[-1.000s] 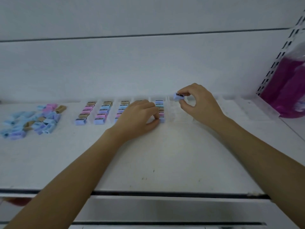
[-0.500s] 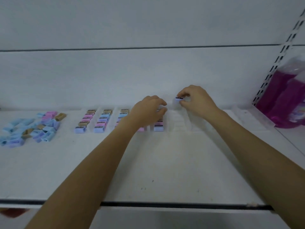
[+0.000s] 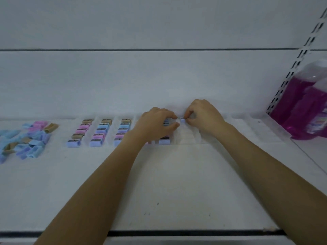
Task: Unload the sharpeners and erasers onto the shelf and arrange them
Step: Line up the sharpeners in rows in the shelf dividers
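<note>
Small pastel sharpeners stand in neat rows (image 3: 100, 131) inside clear dividers at the back of the white shelf (image 3: 177, 183). My right hand (image 3: 203, 115) pinches one pale blue sharpener (image 3: 182, 119) at the rear of a bare divider lane. My left hand (image 3: 157, 123) hovers curled over the row beside it, fingers bent and apart, hiding part of that row; a lilac sharpener (image 3: 164, 140) shows at its front. A loose heap of blue, pink and tan sharpeners (image 3: 26, 138) lies at far left.
Bottles of purple liquid (image 3: 307, 106) stand at the right end, beyond a slotted upright (image 3: 297, 64). More clear divider lanes (image 3: 256, 128) run right of my hands. The shelf's front edge (image 3: 177, 233) has a dark strip.
My right hand has lowered the pale blue sharpener down into the back of the lane. My left hand has shifted from the row's front toward its rear.
</note>
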Motion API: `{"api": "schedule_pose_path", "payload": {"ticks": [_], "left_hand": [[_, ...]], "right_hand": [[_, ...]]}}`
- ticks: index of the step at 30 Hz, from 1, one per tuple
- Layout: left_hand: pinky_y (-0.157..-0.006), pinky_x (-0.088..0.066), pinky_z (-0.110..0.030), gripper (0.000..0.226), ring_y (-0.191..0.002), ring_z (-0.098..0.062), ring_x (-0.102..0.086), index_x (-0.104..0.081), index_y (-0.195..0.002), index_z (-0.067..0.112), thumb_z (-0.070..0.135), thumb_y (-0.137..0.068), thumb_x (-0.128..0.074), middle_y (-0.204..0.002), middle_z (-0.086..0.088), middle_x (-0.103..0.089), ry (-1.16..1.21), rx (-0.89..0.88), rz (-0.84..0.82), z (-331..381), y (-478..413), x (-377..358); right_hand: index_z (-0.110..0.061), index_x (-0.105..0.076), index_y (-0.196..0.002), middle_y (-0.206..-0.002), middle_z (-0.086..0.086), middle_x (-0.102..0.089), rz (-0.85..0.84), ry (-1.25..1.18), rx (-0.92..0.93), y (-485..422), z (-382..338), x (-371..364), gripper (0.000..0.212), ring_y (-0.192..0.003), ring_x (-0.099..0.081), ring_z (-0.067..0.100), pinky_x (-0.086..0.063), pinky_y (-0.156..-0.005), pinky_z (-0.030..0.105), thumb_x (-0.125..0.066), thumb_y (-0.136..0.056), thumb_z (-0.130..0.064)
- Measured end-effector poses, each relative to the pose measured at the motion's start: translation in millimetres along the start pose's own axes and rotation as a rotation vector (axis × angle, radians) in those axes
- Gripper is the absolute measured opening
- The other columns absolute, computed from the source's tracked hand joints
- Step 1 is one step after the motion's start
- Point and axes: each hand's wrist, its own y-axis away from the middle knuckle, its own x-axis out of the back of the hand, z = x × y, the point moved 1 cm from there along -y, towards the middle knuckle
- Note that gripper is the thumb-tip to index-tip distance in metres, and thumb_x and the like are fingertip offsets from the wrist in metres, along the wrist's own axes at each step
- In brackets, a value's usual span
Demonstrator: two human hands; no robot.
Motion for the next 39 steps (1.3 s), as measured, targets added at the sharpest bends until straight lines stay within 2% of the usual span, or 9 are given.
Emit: {"api": "schedule_pose_path", "payload": {"ticks": [3,10,15,18,23,31,36,39], "left_hand": [[-0.102,-0.034,-0.035,0.038,-0.122,-0.017,-0.043,-0.056,-0.124,0.025,0.043,-0.090,-0.050,-0.133,0.007,-0.053,0.001,0.006,-0.001,-0.2,0.5,-0.6],[-0.101,-0.033,-0.034,0.038,-0.122,-0.017,-0.043,-0.056,-0.124,0.026,0.044,-0.091,-0.049,-0.132,0.009,-0.054,0.003,0.017,-0.004,2.0,2.4,-0.2],[-0.100,-0.033,-0.033,0.039,-0.122,-0.016,-0.043,-0.055,-0.125,0.026,0.043,-0.091,-0.049,-0.131,0.008,-0.054,0.001,0.024,-0.004,3.4,4.1,0.8],[-0.099,-0.033,-0.032,0.041,-0.120,-0.017,-0.044,-0.051,-0.128,0.024,0.043,-0.091,-0.048,-0.128,0.004,-0.056,-0.006,0.034,0.001,5.2,6.2,3.0],[-0.099,-0.033,-0.031,0.040,-0.120,-0.017,-0.045,-0.051,-0.128,0.021,0.040,-0.093,-0.047,-0.128,0.003,-0.056,0.000,0.032,0.035,6.5,8.1,6.8],[-0.101,-0.031,-0.030,0.034,-0.121,-0.019,-0.045,-0.053,-0.127,0.016,0.017,-0.097,-0.036,-0.130,-0.001,-0.056,0.018,0.083,0.137,-3.7,14.0,20.6],[-0.100,-0.032,-0.030,0.034,-0.120,-0.019,-0.046,-0.054,-0.126,0.015,0.016,-0.097,-0.035,-0.129,-0.002,-0.057,0.006,0.103,0.147,-11.0,19.5,22.4],[-0.099,-0.032,-0.030,0.035,-0.120,-0.020,-0.047,-0.055,-0.126,0.018,0.024,-0.096,-0.038,-0.128,-0.001,-0.057,0.016,0.081,0.136,-13.9,21.2,19.4]], "right_hand": [[-0.013,-0.074,-0.088,-0.098,0.007,-0.061,0.022,-0.007,0.003,0.7,0.4,-0.9,0.012,-0.097,-0.052,0.025,-0.041,-0.073,0.029,-0.064,-0.083,-0.017],[-0.011,-0.073,-0.089,-0.094,0.007,-0.066,0.022,-0.059,0.007,3.8,-5.2,-0.4,0.015,-0.096,-0.054,0.024,-0.044,-0.076,0.032,-0.064,-0.082,-0.021],[-0.011,-0.072,-0.090,-0.097,0.006,-0.066,0.002,-0.093,-0.023,5.4,-4.7,-0.4,0.017,-0.101,-0.051,0.024,-0.043,-0.084,0.036,-0.064,-0.083,-0.024],[-0.013,-0.069,-0.090,-0.096,0.002,-0.066,-0.006,-0.106,-0.032,5.7,-3.0,-1.7,0.015,-0.101,-0.049,0.022,-0.042,-0.083,0.032,-0.064,-0.083,-0.025],[-0.013,-0.067,-0.095,-0.098,0.002,-0.065,0.036,-0.116,-0.036,5.6,0.5,0.9,0.014,-0.101,-0.049,0.022,-0.040,-0.083,0.031,-0.060,-0.083,-0.015],[-0.011,-0.071,-0.098,-0.103,0.004,-0.067,0.064,-0.121,0.006,8.8,2.0,0.7,0.024,-0.103,-0.051,0.027,-0.043,-0.089,0.039,-0.050,-0.086,-0.006],[-0.013,-0.072,-0.093,-0.101,0.001,-0.068,0.021,-0.044,0.087,9.7,0.3,-1.5,0.030,-0.098,-0.052,0.028,-0.043,-0.086,0.040,-0.044,-0.086,-0.005],[-0.012,-0.072,-0.098,-0.103,0.003,-0.067,0.049,-0.074,0.072,9.9,0.4,-0.6,0.028,-0.100,-0.052,0.028,-0.043,-0.087,0.040,-0.047,-0.086,-0.006]]}}
